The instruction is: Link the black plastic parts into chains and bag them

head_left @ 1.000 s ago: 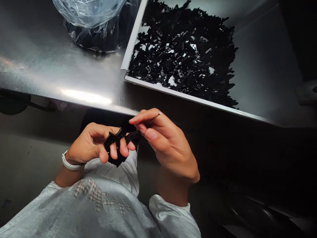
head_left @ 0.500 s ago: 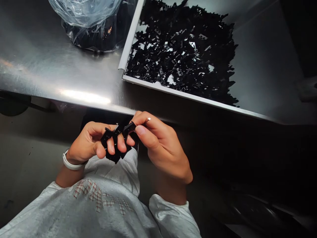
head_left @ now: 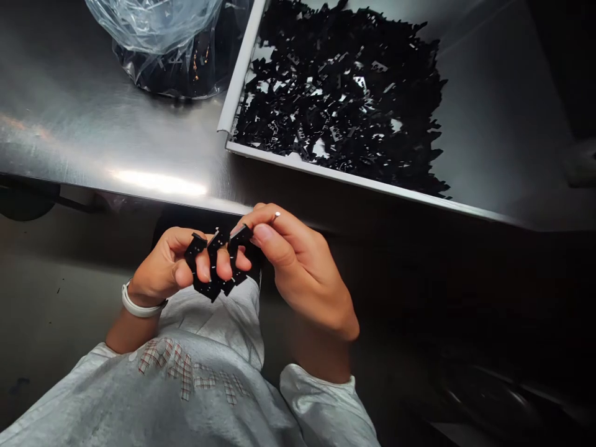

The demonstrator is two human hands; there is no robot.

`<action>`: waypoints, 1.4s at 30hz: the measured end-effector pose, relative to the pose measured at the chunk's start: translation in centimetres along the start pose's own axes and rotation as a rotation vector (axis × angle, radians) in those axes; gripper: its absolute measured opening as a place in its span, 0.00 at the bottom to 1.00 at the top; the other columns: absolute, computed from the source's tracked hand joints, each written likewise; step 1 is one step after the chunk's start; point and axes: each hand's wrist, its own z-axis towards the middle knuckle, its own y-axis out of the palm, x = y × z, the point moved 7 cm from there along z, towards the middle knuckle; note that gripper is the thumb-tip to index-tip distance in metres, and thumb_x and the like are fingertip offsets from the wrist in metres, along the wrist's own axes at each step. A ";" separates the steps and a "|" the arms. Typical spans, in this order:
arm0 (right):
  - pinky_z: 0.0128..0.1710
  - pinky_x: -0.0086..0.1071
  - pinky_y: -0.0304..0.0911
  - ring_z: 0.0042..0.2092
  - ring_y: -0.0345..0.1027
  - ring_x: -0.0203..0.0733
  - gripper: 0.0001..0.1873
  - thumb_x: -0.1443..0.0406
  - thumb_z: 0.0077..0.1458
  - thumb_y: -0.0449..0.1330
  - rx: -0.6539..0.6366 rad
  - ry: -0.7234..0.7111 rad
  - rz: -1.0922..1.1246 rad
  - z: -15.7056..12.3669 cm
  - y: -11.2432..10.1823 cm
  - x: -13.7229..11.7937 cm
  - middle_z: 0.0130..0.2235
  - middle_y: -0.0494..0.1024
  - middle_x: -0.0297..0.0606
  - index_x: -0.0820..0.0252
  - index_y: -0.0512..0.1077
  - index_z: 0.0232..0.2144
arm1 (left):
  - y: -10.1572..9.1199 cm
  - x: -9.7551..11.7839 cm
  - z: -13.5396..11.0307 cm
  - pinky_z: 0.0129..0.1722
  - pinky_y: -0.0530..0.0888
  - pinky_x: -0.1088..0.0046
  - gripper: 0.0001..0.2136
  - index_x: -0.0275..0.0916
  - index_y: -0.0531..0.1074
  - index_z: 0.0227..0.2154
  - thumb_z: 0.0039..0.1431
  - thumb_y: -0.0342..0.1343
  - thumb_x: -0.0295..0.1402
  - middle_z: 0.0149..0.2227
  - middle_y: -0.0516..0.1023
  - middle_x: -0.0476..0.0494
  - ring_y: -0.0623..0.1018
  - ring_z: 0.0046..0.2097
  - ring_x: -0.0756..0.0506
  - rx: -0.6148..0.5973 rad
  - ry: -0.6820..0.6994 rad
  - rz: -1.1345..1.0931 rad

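My left hand [head_left: 161,267] is closed around several small black angled plastic parts [head_left: 214,273], which fan out between its fingers. They have notched edges and small pale dots or holes. At the rightmost part, my right hand [head_left: 302,267] is closed in a pinch, its index finger reaching behind that part and the thumb close to its end. From between this thumb and index finger shows the tip of a small white-tipped piece [head_left: 277,215]; the rest of it is hidden. Both hands are in front of the table edge, above my lap.
A white-rimmed tray [head_left: 326,176] on the metal table [head_left: 93,136] holds a heap of loose black parts [head_left: 335,93]. To its left stands a clear plastic bag [head_left: 158,31] with dark contents. The table's front edge runs just beyond my hands.
The black parts in my left hand have turned slightly and sit more evenly between the fingers. My right hand has shifted slightly up and left, staying at the rightmost part.
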 end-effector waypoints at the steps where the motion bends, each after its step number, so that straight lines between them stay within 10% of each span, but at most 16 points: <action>1: 0.35 0.29 0.66 0.33 0.70 0.34 0.14 0.59 0.72 0.52 0.032 -0.022 -0.089 -0.1 -0.4 0.0 0.34 0.75 0.32 0.57 0.72 0.37 | -0.1 0.1 0.0 0.50 0.77 0.65 0.20 0.42 0.74 0.19 0.56 0.66 0.50 0.20 0.70 0.51 0.82 0.36 0.45 0.013 0.010 -0.007; 11: 0.46 0.46 0.69 0.43 0.72 0.53 0.18 0.74 0.67 0.51 0.151 -0.071 -1.212 3.1 -2.8 5.2 0.43 0.77 0.52 0.65 0.78 0.50 | 0.3 0.2 0.5 0.50 0.76 0.66 0.24 0.40 0.68 0.15 0.53 0.69 0.50 0.18 0.62 0.53 0.78 0.31 0.49 0.089 -0.027 0.026; 18: 0.48 0.41 0.71 0.47 0.76 0.52 0.17 0.71 0.67 0.53 0.133 -0.119 -1.046 4.7 -3.8 8.8 0.48 0.79 0.52 0.62 0.79 0.51 | 0.8 0.3 0.7 0.50 0.75 0.69 0.21 0.41 0.71 0.18 0.56 0.67 0.48 0.22 0.71 0.52 0.79 0.33 0.50 0.028 -0.034 -0.039; 31: 0.51 0.44 0.73 0.49 0.76 0.51 0.15 0.61 0.69 0.55 0.245 -0.179 -0.840 3.7 -4.5 7.4 0.46 0.82 0.48 0.59 0.79 0.48 | 0.4 0.1 1.2 0.49 0.77 0.69 0.23 0.38 0.70 0.17 0.55 0.68 0.50 0.24 0.75 0.50 0.81 0.34 0.49 0.041 -0.087 -0.030; 38: 0.30 0.26 0.71 0.29 0.72 0.31 0.15 0.52 0.64 0.62 -0.128 0.019 0.273 1.2 -0.1 3.1 0.34 0.77 0.32 0.57 0.78 0.40 | 0.2 -0.6 1.2 0.46 0.80 0.60 0.23 0.39 0.71 0.18 0.56 0.66 0.51 0.26 0.76 0.46 0.82 0.37 0.42 -0.078 -0.139 -0.016; 42: 0.30 0.23 0.68 0.30 0.70 0.28 0.10 0.59 0.58 0.70 -0.106 0.023 0.426 1.0 0.0 2.6 0.33 0.75 0.30 0.58 0.79 0.39 | 0.2 -0.8 1.3 0.45 0.80 0.60 0.21 0.39 0.74 0.20 0.54 0.66 0.52 0.24 0.76 0.45 0.82 0.35 0.41 -0.071 -0.181 -0.001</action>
